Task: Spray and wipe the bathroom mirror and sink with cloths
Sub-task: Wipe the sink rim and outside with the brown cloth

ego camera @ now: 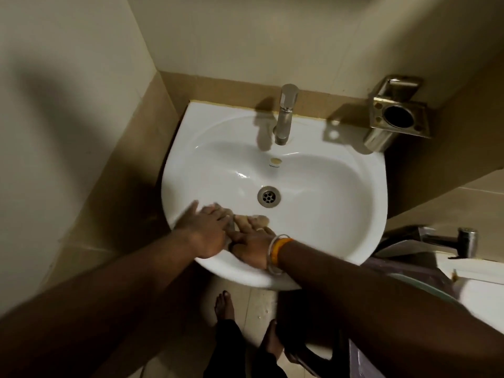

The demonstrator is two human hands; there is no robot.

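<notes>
The white sink [377, 208] fills the middle of the view, with its drain [268, 196] in the bowl and a steel faucet [285, 115] at the back. My left hand [207, 230] lies flat on the near-left slope of the bowl with its fingers spread. My right hand [252, 242], with bangles on the wrist, lies beside it, fingers stretched into the bowl. Only a grey sliver of cloth [231, 227] shows between the two hands; the rest is hidden under them. The fingers are blurred. The mirror is out of view.
A steel tumbler holder [398, 115] hangs on the wall at the back right. Another tap [463, 240] and a white fixture [477, 271] stand close on the right. Walls close in on the left and behind. My bare feet [223, 306] stand on the tiled floor below the sink.
</notes>
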